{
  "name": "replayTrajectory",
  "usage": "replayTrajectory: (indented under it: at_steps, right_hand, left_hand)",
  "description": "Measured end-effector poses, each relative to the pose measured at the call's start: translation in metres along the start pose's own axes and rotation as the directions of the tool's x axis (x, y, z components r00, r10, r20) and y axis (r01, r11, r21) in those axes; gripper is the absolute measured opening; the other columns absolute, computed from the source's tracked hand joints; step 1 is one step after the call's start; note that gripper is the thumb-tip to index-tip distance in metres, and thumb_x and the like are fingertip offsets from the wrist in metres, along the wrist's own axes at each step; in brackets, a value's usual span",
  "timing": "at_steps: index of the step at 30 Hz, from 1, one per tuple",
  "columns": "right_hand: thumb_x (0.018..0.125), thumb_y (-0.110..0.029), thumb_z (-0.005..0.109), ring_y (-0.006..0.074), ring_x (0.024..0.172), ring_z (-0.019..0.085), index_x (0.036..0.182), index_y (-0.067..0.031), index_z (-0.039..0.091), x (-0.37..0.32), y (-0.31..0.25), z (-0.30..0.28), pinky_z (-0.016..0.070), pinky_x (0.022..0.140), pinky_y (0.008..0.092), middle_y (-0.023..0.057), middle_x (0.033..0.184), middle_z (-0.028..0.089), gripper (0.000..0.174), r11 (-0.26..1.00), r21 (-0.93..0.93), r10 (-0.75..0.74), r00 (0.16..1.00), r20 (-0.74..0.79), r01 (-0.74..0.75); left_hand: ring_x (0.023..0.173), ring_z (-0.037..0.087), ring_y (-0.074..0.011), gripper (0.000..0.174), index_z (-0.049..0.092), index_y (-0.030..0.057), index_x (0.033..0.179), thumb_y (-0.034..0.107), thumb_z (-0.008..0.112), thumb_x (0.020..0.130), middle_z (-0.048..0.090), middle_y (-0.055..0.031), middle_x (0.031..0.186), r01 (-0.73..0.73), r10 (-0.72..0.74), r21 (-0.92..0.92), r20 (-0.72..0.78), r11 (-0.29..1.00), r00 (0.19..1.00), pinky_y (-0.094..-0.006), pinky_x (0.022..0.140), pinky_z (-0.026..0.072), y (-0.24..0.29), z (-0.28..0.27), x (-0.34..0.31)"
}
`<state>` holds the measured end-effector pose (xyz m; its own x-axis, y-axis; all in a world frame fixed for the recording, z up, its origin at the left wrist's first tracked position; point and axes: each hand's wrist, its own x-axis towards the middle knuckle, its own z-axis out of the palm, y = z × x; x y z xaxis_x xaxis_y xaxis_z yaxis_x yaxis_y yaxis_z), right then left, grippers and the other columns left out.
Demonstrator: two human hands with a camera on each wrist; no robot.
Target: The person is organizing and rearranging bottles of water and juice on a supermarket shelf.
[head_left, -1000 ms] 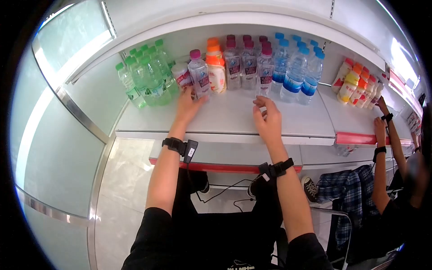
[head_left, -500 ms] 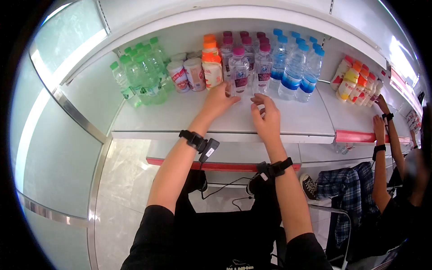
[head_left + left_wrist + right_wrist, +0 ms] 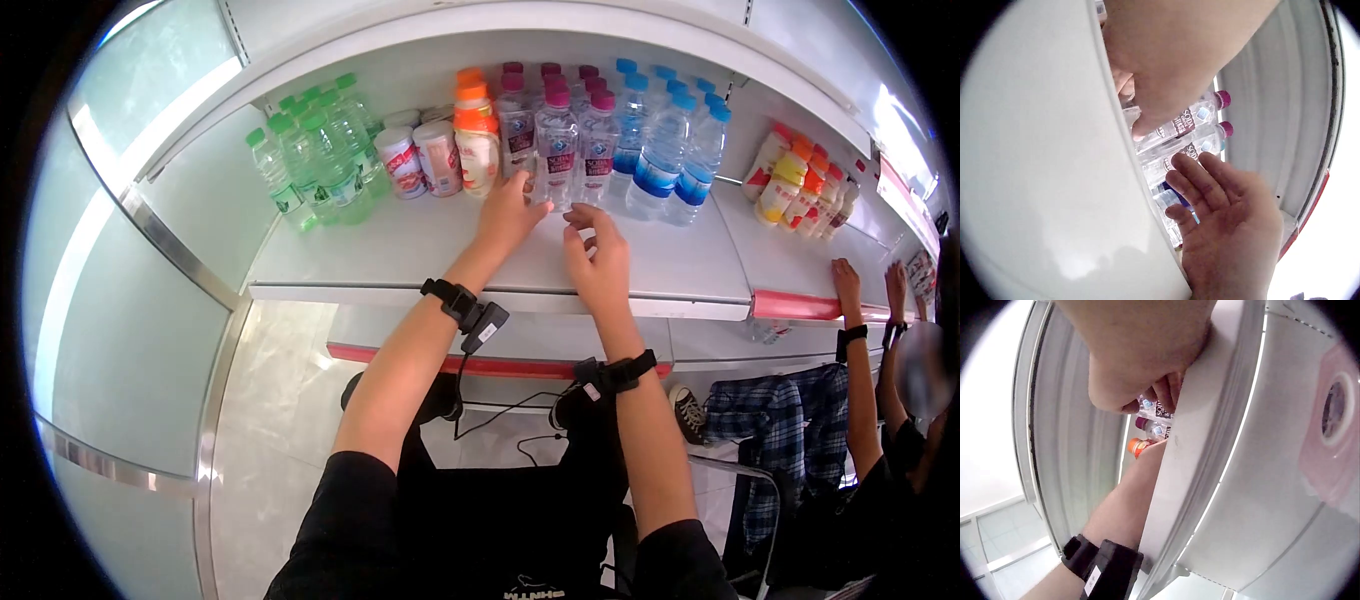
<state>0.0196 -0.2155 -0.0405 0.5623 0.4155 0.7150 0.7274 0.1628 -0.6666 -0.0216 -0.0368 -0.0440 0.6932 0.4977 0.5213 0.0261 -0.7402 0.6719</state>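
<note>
My left hand (image 3: 507,218) grips the lower part of a clear soda water bottle (image 3: 556,140) with a purple cap, fingers at its left side and thumb in front. The bottle stands upright at the front of the shelf (image 3: 400,255), beside a matching soda water bottle (image 3: 598,150). More purple-capped bottles stand behind them. Close in front of the second bottle, my right hand (image 3: 600,262) holds nothing, its fingers loosely bent. In the left wrist view the right hand (image 3: 1229,219) shows its palm, near the labelled bottles. The left fingertips are partly hidden there.
Left of the soda bottles stand orange-capped bottles (image 3: 478,150), cans (image 3: 400,160) and green-capped bottles (image 3: 335,170). Blue-capped water bottles (image 3: 660,150) stand to the right. An upper shelf (image 3: 500,40) overhangs them. Another person's arms (image 3: 855,350) are at the far right.
My left hand has carried the soda water bottle rightward from in front of the cans to the other soda bottles. My right hand has barely moved. The other person's arms have drawn back from the shelf.
</note>
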Motion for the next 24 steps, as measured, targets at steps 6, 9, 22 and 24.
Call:
replayTrajectory:
  at_steps: [6,9,22,24]
  right_hand:
    - [0.085,-0.010,0.062,0.0248,0.088,0.067,0.113,-0.0010,0.062,0.001,-0.004,-0.002,0.0531,0.063,0.0326,0.0143,0.099,0.069,0.029,1.000,-0.019,-0.009,1.000,-0.001,0.009]
    - [0.085,-0.010,0.063,0.0245,0.086,0.067,0.113,-0.0013,0.062,0.000,-0.004,-0.001,0.0532,0.063,0.0324,0.0136,0.097,0.069,0.029,0.999,-0.039,0.001,1.000,-0.011,-0.001]
    - [0.086,-0.010,0.062,0.0372,0.124,0.049,0.138,0.0060,0.042,0.007,0.033,0.005,0.0475,0.096,0.0403,0.0240,0.143,0.042,0.058,0.976,-0.178,0.090,0.978,-0.191,-0.124]
    - [0.086,-0.011,0.062,0.0386,0.124,0.049,0.141,0.0071,0.038,0.011,0.036,0.005,0.0483,0.097,0.0405,0.0258,0.144,0.041,0.062,0.972,-0.154,0.157,0.977,-0.148,-0.179]
  left_hand:
    - [0.096,0.066,-0.0369,0.059,0.052,-0.0025,0.118,0.028,0.079,0.075,0.066,-0.0227,0.106,-0.120,0.123,0.050,-0.083,0.992,0.989,-0.0436,0.083,0.0516,0.004,0.000,0.011]
    - [0.096,0.067,-0.0274,0.062,0.053,0.0005,0.119,0.031,0.081,0.073,0.068,-0.0167,0.107,-0.094,0.092,-0.009,-0.146,0.996,0.985,-0.0357,0.085,0.0514,0.018,0.006,0.023]
    - [0.091,0.065,-0.0357,0.064,0.055,-0.0041,0.115,0.034,0.083,0.072,0.065,-0.0197,0.105,-0.140,0.242,0.329,-0.293,0.934,0.925,-0.0421,0.079,0.0513,0.006,-0.020,0.024]
    - [0.092,0.065,-0.0378,0.065,0.054,-0.0053,0.118,0.033,0.082,0.073,0.065,-0.0208,0.108,-0.137,0.264,0.382,-0.303,0.914,0.916,-0.0430,0.079,0.0518,0.011,-0.020,0.020]
